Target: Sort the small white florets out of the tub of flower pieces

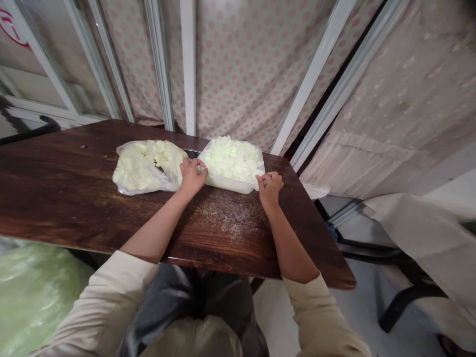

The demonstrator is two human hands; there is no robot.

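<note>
A translucent white plastic tub (230, 184) stands near the far edge of the table. Finely chopped pale vegetable, which looks like cabbage (230, 157), is heaped in it above the rim. My left hand (192, 176) is at the tub's near left corner, its fingers curled onto the rim. At the near right corner, my right hand (270, 188) pinches the rim between thumb and fingers. Left of the tub, close to my left hand, lies a clear plastic bag (139, 168) holding pale yellowish-white pieces. Something dark shows partly behind the bag and my left hand.
White granules (234, 223) are scattered over the dark wooden table (55, 198) in front of the tub. A large pale green plastic bag (37, 297) sits below the table at left. Dotted curtains (238, 64) hang behind white frames. A black chair arm (405, 302) stands right.
</note>
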